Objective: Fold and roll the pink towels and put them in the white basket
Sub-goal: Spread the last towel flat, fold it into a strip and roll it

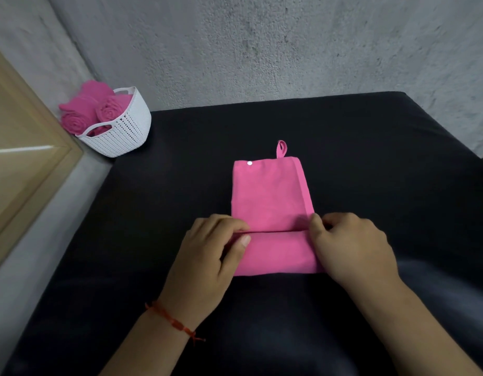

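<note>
From my remote seat I see both hands on the pink towel [271, 196], which lies as a narrow folded strip on the black surface [397, 172]. Its near end is turned over onto itself, making a flap that spans the gap between the two hands.

The left hand [207, 256] pinches the flap's left corner, with the thumb lying flat on top of the pink cloth and the fingers curled in just past the flap's edge. The right hand [351, 245] holds the opposite corner, its fingers curled tight against the towel's right edge. How far the cloth goes under that palm I cannot tell.

Beyond the grip the rest of the strip runs away flat from the fingers. At its far end a small white snap [249, 163] sits on the left corner, and a hanging loop [281, 149] sticks out past the right corner.

Well off to the far left of the left hand, the white basket [121, 134] stands tilted at the corner of the surface against the grey wall [262, 50]. Rolled pink towels [108, 111] are packed into it — one roll hangs over the rim towards a wooden frame [23, 158]. A red thread bracelet [169, 320] circles the left wrist, on my side of the grip.
</note>
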{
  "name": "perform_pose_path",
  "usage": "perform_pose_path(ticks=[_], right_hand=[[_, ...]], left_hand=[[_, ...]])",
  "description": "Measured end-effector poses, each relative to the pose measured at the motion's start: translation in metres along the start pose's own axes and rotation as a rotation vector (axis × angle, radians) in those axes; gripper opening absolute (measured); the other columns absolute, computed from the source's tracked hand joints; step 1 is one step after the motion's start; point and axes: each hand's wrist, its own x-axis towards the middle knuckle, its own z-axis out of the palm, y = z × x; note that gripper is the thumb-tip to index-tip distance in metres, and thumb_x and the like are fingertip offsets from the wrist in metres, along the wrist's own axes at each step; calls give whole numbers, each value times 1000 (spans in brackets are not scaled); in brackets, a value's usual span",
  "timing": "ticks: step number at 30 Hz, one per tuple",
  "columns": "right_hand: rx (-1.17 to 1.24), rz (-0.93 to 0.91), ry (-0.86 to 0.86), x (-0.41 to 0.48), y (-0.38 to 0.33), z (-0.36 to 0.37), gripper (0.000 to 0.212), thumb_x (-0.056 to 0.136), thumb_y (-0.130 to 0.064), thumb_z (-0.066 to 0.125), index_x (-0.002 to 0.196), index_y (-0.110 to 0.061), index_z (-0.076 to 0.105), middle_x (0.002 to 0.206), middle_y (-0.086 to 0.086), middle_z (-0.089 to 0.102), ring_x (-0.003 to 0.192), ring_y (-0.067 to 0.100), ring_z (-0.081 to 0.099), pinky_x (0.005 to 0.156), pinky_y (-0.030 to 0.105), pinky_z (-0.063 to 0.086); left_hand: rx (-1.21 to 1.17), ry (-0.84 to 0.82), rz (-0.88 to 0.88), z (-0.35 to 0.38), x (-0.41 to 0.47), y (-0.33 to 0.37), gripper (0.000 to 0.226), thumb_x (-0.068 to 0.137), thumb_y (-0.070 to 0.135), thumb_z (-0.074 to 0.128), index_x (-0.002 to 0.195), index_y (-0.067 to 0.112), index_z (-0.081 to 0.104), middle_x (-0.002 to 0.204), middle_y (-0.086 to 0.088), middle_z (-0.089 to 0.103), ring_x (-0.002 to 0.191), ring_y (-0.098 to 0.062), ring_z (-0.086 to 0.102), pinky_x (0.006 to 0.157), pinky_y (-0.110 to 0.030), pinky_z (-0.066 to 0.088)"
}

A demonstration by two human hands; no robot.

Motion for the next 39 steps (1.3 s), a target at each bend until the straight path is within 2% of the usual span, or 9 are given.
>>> perform_pose_path(ticks=[2,6,11,17,24,28,31,35,39], right_hand=[[-3,5,-2,0,1,0,47,101,-59,42,78,-26,68,73,-3,59,63,20,48,64,37,43],[32,-35,69,0,5,4,43,100,-59,44,77,-25,58,75,-6,59,67,20,52,63,37,40],[246,-330,305,1,11,15,33,103,-40,58,74,-26,51,75,-9,53,67,8,53,57,33,37],[312,-380,313,-6,17,19,34,108,-41,52,77,-27,50,77,-10,51,70,8,54,58,23,34],[220,-303,283,-1,12,18,42,109,-36,47,69,-25,42,70,-6,50,64,10,50,55,26,30],[155,-164,146,-5,10,9,47,106,-46,40,70,-20,58,68,-6,59,64,15,55,62,37,40],[82,-86,92,-6,7,4,46,104,-50,38,83,-24,70,84,-6,65,72,20,56,69,37,42],[67,-16,21,-4,1,-1,39,104,-47,39,97,-30,73,88,-3,63,79,27,55,72,38,44],[60,58,-48,4,-2,-5,39,104,-47,38,102,-31,73,82,-3,58,77,27,54,72,39,45]], left_hand=[[-18,-49,99,-8,-1,-5,20,99,41,65,115,30,67,119,23,56,114,-9,55,98,-32,48],[-29,-170,97,-15,-9,-18,54,80,42,87,129,36,65,133,23,50,128,-9,52,111,-20,38],[-135,-183,-19,-14,-4,-20,55,80,43,85,131,46,63,135,23,54,133,-8,50,109,-14,36],[-259,-182,-244,-10,0,-19,55,80,61,78,130,54,58,124,22,63,120,4,56,100,-19,43],[-309,-209,-293,-6,3,-13,41,87,64,65,121,42,58,113,25,65,104,0,63,84,-21,49],[-304,-271,-267,-7,3,-12,46,93,75,51,112,35,62,93,7,72,84,-13,70,75,-45,58],[-251,-237,-254,-4,3,-11,47,96,74,45,102,32,63,80,2,67,72,-18,66,70,-46,54],[-108,-79,-182,3,-3,-5,42,95,76,41,105,41,62,95,16,60,92,-5,59,80,-31,51],[-23,-46,104,-8,-3,-6,37,89,55,72,116,29,66,119,22,53,114,-8,55,100,-22,44]])
